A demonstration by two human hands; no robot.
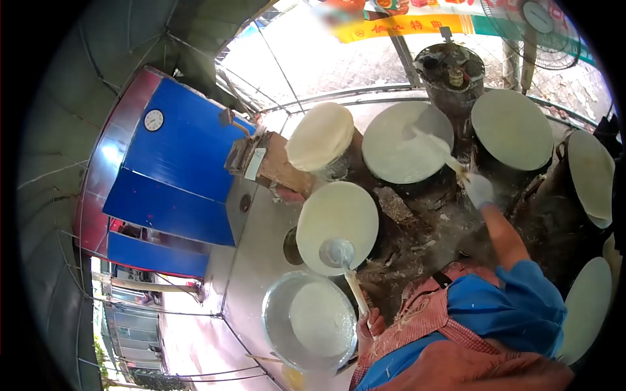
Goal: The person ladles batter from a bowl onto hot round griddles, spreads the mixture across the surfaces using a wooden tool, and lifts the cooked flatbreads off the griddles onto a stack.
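Observation:
My left hand [372, 322] is closed round the pale handle of a ladle [337, 253]. The ladle's round bowl lies over the near griddle [336, 208], which is covered with a pale, batter-like layer. Gloved in white, my right hand [479, 190] grips the handle of a flat spreader [433, 138]. Its blade rests on the pale layer of another round griddle [391, 156]. Beside the ladle stands a large clear-sided basin [270, 309] holding whitish liquid. Steam or glare blurs the spreader's blade edge.
Several other pale-topped round griddles surround me, including one [512, 130] at the upper right and one [319, 137] with a raised, domed top. A drum-like stove [450, 72] and a fan [538, 32] stand behind. A brown box [283, 163] sits near the blue panel [182, 150].

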